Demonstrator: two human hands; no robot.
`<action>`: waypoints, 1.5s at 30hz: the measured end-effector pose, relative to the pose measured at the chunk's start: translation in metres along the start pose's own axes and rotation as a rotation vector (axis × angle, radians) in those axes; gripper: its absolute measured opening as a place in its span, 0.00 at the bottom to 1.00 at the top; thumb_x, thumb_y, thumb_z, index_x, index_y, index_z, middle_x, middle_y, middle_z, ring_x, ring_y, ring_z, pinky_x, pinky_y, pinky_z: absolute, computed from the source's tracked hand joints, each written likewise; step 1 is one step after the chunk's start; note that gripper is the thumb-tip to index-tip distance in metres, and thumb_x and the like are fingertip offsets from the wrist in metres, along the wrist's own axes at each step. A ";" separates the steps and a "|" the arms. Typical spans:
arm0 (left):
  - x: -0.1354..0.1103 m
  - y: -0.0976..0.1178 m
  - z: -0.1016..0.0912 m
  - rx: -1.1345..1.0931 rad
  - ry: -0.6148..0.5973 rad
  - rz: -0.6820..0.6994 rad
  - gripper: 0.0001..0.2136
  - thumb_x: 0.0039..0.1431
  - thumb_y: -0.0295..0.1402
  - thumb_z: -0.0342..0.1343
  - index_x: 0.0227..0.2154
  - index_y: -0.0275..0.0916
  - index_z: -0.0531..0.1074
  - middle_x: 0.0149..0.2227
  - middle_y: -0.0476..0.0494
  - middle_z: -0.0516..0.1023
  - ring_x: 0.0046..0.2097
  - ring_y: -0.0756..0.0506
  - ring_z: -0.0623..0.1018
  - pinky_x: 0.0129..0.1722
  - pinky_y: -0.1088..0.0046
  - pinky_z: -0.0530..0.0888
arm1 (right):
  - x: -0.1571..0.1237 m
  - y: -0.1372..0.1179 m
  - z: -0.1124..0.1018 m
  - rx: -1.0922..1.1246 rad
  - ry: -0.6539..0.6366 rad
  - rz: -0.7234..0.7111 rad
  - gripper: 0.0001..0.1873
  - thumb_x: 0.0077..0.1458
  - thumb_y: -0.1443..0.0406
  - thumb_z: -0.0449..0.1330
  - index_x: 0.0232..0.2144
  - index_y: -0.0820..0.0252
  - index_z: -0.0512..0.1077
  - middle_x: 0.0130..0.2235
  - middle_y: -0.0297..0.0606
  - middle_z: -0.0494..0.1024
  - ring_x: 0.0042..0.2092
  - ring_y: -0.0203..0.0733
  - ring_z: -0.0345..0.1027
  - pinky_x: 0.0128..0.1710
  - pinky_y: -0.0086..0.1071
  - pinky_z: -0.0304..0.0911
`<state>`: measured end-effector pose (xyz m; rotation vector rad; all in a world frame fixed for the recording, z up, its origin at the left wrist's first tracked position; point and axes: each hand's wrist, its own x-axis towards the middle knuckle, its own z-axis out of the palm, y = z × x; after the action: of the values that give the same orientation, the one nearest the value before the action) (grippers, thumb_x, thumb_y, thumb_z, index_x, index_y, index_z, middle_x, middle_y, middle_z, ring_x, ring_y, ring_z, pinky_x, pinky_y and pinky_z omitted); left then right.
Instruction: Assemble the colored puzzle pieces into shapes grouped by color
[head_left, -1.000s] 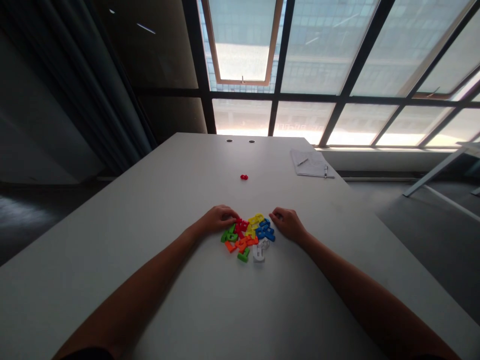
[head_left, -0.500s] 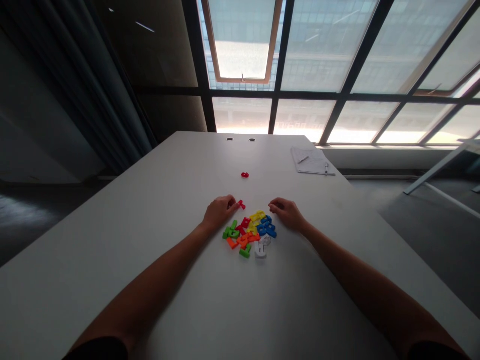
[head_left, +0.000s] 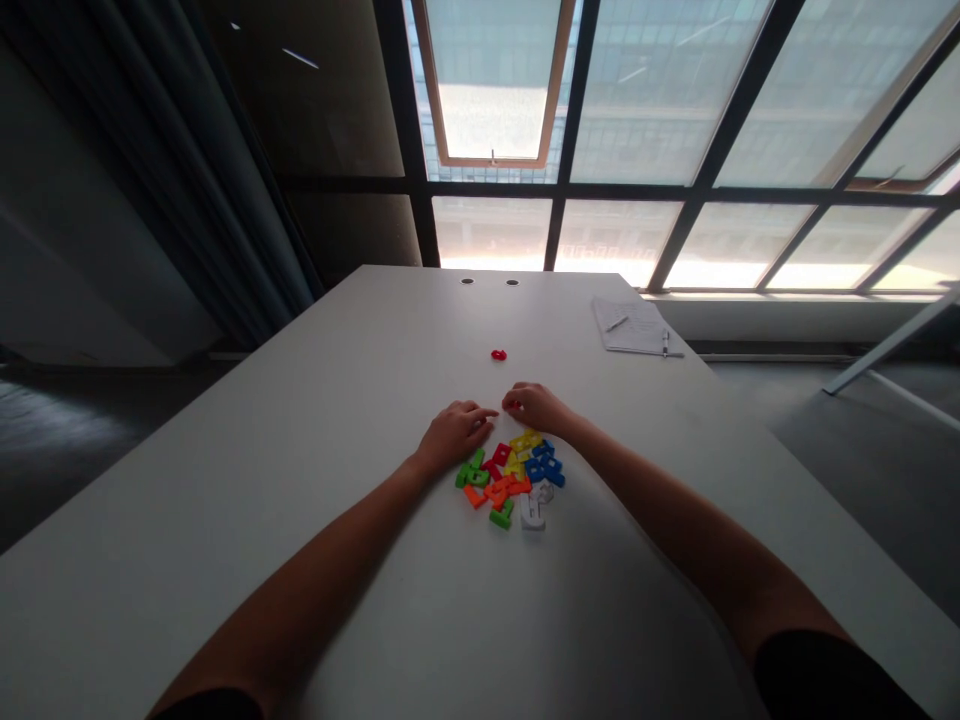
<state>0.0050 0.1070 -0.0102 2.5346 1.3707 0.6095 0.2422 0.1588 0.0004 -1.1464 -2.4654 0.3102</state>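
My right hand is closed, thumb and fingers pinching a small red plastic piece just beyond the heap. Fingers cover most of that piece. To its left, my left hand has its fingers stretched toward the right hand and holds nothing I can see. Below both hands lies a heap of letter-shaped plastic pieces: green, red, yellow, blue, orange and white. Another red piece sits alone farther back.
The white table stretches toward large windows. Papers with two pens lie near its right far edge. Two round holes are set in the far end. A dark curtain hangs at left.
My right hand has moved left and taken the small red piece that was at my left fingertips. My left hand has let go, its fingers now stretched out. The view has shifted slightly.
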 end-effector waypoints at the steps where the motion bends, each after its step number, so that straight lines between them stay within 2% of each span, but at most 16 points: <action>1: 0.000 0.001 -0.001 0.004 0.000 -0.007 0.17 0.72 0.40 0.53 0.55 0.46 0.81 0.46 0.41 0.82 0.49 0.39 0.77 0.52 0.62 0.74 | 0.002 0.005 0.001 0.000 0.017 0.036 0.09 0.61 0.73 0.65 0.38 0.58 0.85 0.40 0.41 0.83 0.39 0.40 0.76 0.45 0.30 0.67; 9: 0.001 0.004 -0.002 0.043 -0.007 -0.015 0.15 0.71 0.38 0.55 0.53 0.48 0.82 0.45 0.43 0.81 0.48 0.41 0.77 0.52 0.64 0.75 | 0.025 0.040 0.006 -0.050 0.155 0.200 0.12 0.67 0.69 0.60 0.45 0.58 0.83 0.47 0.43 0.84 0.47 0.44 0.77 0.52 0.33 0.67; 14: 0.001 0.004 -0.002 0.047 -0.015 -0.021 0.15 0.70 0.38 0.55 0.53 0.48 0.82 0.45 0.42 0.81 0.48 0.41 0.78 0.52 0.64 0.75 | 0.039 0.047 0.013 -0.043 0.247 0.195 0.22 0.66 0.72 0.57 0.58 0.57 0.77 0.57 0.44 0.81 0.55 0.46 0.74 0.60 0.36 0.66; 17: 0.001 0.005 -0.003 0.049 -0.015 -0.022 0.14 0.70 0.38 0.55 0.53 0.48 0.82 0.45 0.42 0.81 0.48 0.41 0.78 0.52 0.64 0.75 | 0.043 0.047 0.016 -0.081 0.304 0.264 0.22 0.65 0.73 0.56 0.58 0.60 0.76 0.57 0.46 0.80 0.57 0.49 0.72 0.61 0.39 0.64; 20: 0.001 0.005 -0.003 0.054 -0.013 -0.019 0.14 0.70 0.37 0.55 0.53 0.48 0.82 0.45 0.43 0.81 0.48 0.41 0.78 0.51 0.64 0.75 | 0.043 0.046 0.019 -0.168 0.249 0.359 0.18 0.66 0.69 0.56 0.54 0.59 0.78 0.55 0.49 0.79 0.57 0.53 0.70 0.60 0.43 0.64; 22: 0.001 0.005 -0.003 0.054 -0.012 -0.019 0.14 0.70 0.37 0.55 0.53 0.48 0.82 0.45 0.43 0.81 0.48 0.41 0.78 0.51 0.65 0.75 | 0.043 0.046 0.021 -0.215 0.202 0.382 0.18 0.68 0.66 0.56 0.55 0.57 0.78 0.58 0.50 0.77 0.57 0.55 0.69 0.59 0.44 0.64; 27: 0.001 0.004 -0.001 0.052 -0.001 -0.012 0.14 0.69 0.37 0.56 0.53 0.49 0.82 0.45 0.44 0.81 0.48 0.41 0.77 0.51 0.64 0.75 | 0.053 0.049 0.021 -0.284 0.153 0.398 0.21 0.68 0.65 0.55 0.60 0.57 0.75 0.62 0.51 0.74 0.59 0.57 0.67 0.59 0.46 0.63; 33: 0.002 0.005 -0.002 0.051 0.003 -0.008 0.14 0.69 0.37 0.56 0.52 0.48 0.82 0.45 0.43 0.81 0.48 0.41 0.77 0.52 0.64 0.75 | 0.066 0.050 0.017 -0.317 0.090 0.394 0.23 0.68 0.65 0.53 0.61 0.55 0.74 0.63 0.50 0.74 0.60 0.58 0.65 0.58 0.47 0.63; 42: 0.001 0.006 -0.003 0.049 -0.006 -0.015 0.14 0.69 0.37 0.56 0.52 0.48 0.82 0.44 0.44 0.81 0.48 0.41 0.77 0.51 0.65 0.75 | 0.065 0.044 0.020 -0.271 0.115 0.363 0.28 0.67 0.66 0.52 0.67 0.53 0.69 0.62 0.47 0.75 0.60 0.57 0.65 0.60 0.48 0.61; 45: 0.001 0.006 -0.003 0.053 -0.005 -0.013 0.14 0.69 0.37 0.56 0.52 0.48 0.82 0.44 0.44 0.81 0.48 0.41 0.77 0.51 0.65 0.76 | 0.066 0.044 0.021 -0.266 0.125 0.357 0.30 0.67 0.66 0.53 0.69 0.47 0.67 0.61 0.46 0.75 0.59 0.56 0.66 0.59 0.48 0.62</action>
<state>0.0090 0.1040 -0.0052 2.5643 1.4184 0.5719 0.2242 0.2367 -0.0166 -1.6670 -2.2326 0.0053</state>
